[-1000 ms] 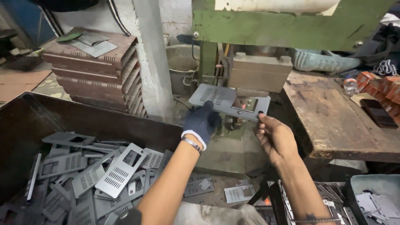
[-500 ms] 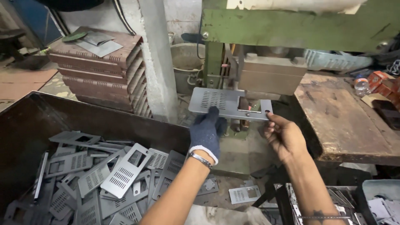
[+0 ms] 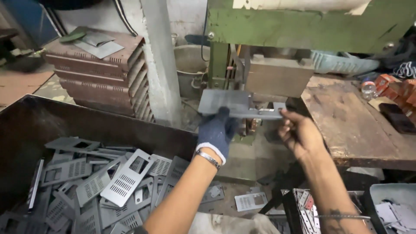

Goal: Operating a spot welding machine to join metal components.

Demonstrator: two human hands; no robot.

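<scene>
A flat grey metal plate (image 3: 229, 104) with cut-outs is held level in front of a green press machine (image 3: 303, 26). My left hand (image 3: 216, 132), in a dark blue glove, grips the plate's near left part from below. My bare right hand (image 3: 299, 134) pinches the plate's right end. The plate sits just under the press's grey metal block (image 3: 277, 78).
A dark bin (image 3: 30, 125) at the left holds several perforated grey plates (image 3: 125, 182). Stacked brown metal housings (image 3: 99, 73) stand behind it beside a grey pillar (image 3: 160, 60). A worn wooden bench (image 3: 364, 125) lies to the right. Loose parts sit in trays at the bottom right (image 3: 390, 208).
Both hands have carried the plate forward and up toward the press. The plate now lies flatter and closer under the grey block.
</scene>
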